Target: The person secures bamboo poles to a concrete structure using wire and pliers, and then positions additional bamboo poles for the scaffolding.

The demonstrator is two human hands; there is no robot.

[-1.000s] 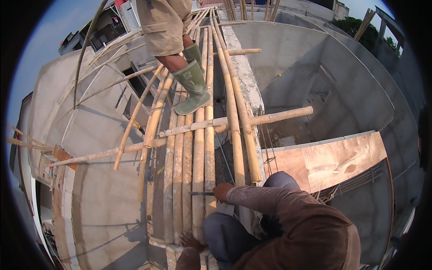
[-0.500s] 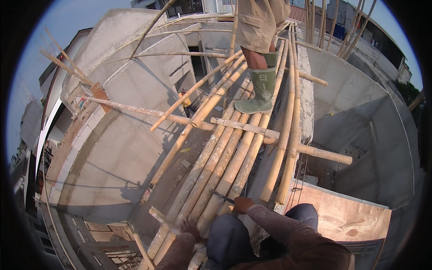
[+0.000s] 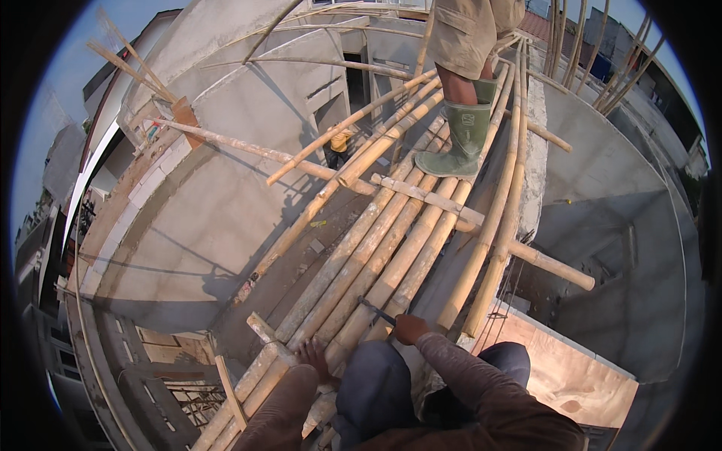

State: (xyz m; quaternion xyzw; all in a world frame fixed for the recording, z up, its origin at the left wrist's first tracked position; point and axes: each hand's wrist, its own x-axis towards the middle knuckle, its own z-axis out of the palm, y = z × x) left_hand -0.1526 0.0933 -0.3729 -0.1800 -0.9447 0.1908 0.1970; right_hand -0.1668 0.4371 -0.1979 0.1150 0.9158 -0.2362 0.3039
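Note:
My right hand point(image 3: 411, 328) is closed round the handle of a dark hammer point(image 3: 378, 311), whose small head lies over the bamboo poles. Beside my left knee, my left hand point(image 3: 313, 356) lies on the bamboo with its fingers apart and holds nothing. Several long bamboo poles point(image 3: 376, 279) run side by side away from me as a walkway. Near my left hand, a short bamboo crosspiece point(image 3: 265, 331) lies across them. Farther off, a split bamboo strip point(image 3: 418, 192) crosses the poles.
A co-worker's green rubber boot point(image 3: 460, 143) stands on the walkway ahead. Far below at the left, a person in yellow point(image 3: 340, 143) is on the ground. Grey walls point(image 3: 203, 218) drop away on both sides. A plywood sheet point(image 3: 579, 368) lies at right, beside thin steel rods point(image 3: 502, 304).
The whole view has tilted and shifted slightly. My left hand, blurred before, now rests sharply seen on the bamboo. My right hand keeps its hold on the hammer.

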